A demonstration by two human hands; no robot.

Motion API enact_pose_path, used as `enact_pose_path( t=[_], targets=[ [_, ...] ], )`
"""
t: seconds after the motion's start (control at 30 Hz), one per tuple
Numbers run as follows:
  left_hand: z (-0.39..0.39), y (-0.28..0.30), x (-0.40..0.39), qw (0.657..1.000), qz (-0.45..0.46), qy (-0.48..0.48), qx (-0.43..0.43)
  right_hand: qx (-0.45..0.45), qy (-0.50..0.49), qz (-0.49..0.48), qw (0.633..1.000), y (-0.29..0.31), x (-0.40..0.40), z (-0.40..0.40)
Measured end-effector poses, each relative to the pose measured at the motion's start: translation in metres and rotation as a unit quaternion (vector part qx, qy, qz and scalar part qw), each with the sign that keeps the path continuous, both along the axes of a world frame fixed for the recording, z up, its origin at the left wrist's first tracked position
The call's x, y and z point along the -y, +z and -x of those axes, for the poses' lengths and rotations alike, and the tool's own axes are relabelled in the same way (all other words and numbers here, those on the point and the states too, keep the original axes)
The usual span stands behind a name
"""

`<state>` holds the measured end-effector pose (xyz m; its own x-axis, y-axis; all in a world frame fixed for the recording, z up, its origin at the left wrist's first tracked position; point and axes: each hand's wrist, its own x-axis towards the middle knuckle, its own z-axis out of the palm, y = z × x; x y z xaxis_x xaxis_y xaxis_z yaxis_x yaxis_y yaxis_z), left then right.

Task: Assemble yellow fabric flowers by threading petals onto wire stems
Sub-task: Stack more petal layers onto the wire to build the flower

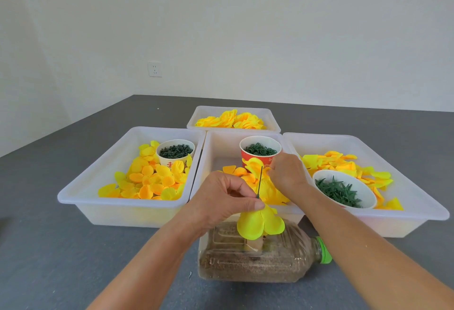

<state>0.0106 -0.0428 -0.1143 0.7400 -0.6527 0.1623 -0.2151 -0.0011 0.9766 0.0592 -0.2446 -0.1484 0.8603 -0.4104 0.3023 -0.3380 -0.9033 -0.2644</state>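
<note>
— Step in hand now?
— Threading, by judgement. In centre of frame, left hand (226, 199) pinching thin green wire stem (260, 181) at its lower end, thumb and curled fingers closed tight on it, just above hanging yellow petal piece (260, 223). Stem pointing up, a little tilted.

— And other hand?
— Right hand (286, 173) up and right of stem tip, fingers curled down over loose petals (253, 166) in front of red cup (260, 154), inside middle tray (221, 147). Seems to pinch one petal, but fingertips hidden from here; cannot tell for sure.

— Next move needs what?
— Probably: bring hole of new petal exactly over stem tip, then slide down to the piece already there. Thin tip, soft fabric, so steady left pinch needed.

— Where other material?
— More petals in left tray (81, 191) and right tray (422, 201), each with a cup of green parts. Finished flowers (231, 119) in far tray, upper centre. Plastic bottle (260, 260) with brown filling lying on its side at lower centre, under the hanging petals.
</note>
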Motion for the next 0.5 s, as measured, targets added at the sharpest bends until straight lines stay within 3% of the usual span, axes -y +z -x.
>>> enact_pose_path(
  t=[0.33,0.5],
  targets=[
    [0.000,-0.001,0.001,1.000,0.002,0.004,-0.001,0.001,0.065,-0.090,0.994,0.005,-0.001,0.012],
    [0.000,-0.002,0.001,1.000,0.001,0.005,-0.001,-0.026,0.060,-0.070,0.995,0.004,-0.002,0.009]
  ],
)
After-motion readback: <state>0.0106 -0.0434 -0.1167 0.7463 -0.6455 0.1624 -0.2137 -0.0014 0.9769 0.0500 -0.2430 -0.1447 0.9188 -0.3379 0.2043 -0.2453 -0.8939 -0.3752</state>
